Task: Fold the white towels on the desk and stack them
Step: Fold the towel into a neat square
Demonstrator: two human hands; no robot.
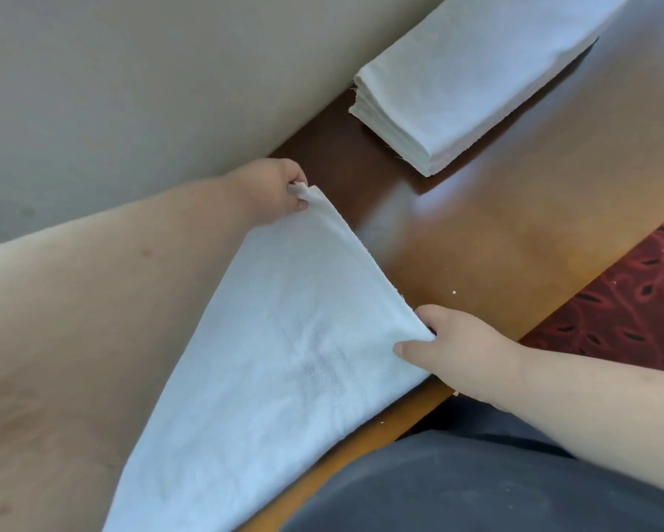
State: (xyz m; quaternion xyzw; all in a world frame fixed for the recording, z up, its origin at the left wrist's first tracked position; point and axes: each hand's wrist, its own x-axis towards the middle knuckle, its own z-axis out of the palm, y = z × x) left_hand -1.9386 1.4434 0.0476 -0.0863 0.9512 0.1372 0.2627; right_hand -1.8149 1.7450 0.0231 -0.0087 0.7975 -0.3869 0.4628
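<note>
Pinching one corner of the white towel [284, 339], the left hand [272, 192] has fingers and thumb closed tight on the cloth, up near the beige wall [130, 90]. Across from it, the right hand [449, 347] grips the opposite corner, thumb on top, fingers curled under the edge. Between them the towel's top edge runs taut and slanted above the wooden desk [495, 224]. Beyond both hands, well apart, sits the stack of folded towels [457, 82]; red patterned carpet [637, 297] shows past the right wrist
</note>
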